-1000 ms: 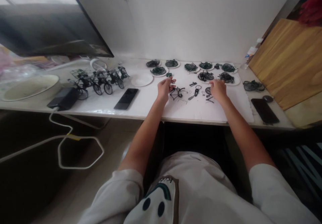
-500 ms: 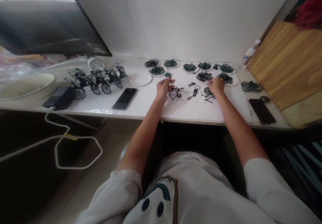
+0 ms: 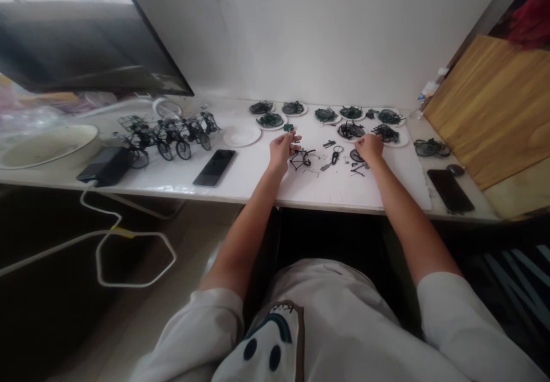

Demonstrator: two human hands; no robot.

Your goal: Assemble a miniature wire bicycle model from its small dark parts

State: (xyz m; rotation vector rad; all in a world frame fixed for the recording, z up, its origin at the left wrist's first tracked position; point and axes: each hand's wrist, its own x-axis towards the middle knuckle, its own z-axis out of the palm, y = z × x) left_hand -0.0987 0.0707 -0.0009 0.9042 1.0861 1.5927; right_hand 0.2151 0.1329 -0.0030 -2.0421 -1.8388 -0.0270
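Note:
My left hand (image 3: 281, 150) is closed in a pinch just above a small black bicycle frame (image 3: 302, 158); whatever sits between the fingertips is too small to name. Right beyond those fingers is a small green piece (image 3: 289, 128). Over on the right, my right hand (image 3: 370, 148) has its fingers pressed together beside a miniature wheel (image 3: 356, 156), partly covered by the fingers. What they grip is hidden. Between the hands lie a black tool with a ring (image 3: 336, 156), a short black part (image 3: 329, 144) and tiny loose bits. A thin forked part (image 3: 357, 169) lies below the wheel.
White plates with dark bicycle parts (image 3: 270, 120) line the back. A bare white plate (image 3: 241, 136) and a phone (image 3: 215, 168) are left of my hands. Several assembled miniature bicycles (image 3: 165, 141) stand farther left. Another phone (image 3: 450, 190) and a wooden board (image 3: 513, 107) are at right.
The whole view has shifted slightly to the right. Both hands keep nearly the same places and finger poses; no part has visibly moved on the table.

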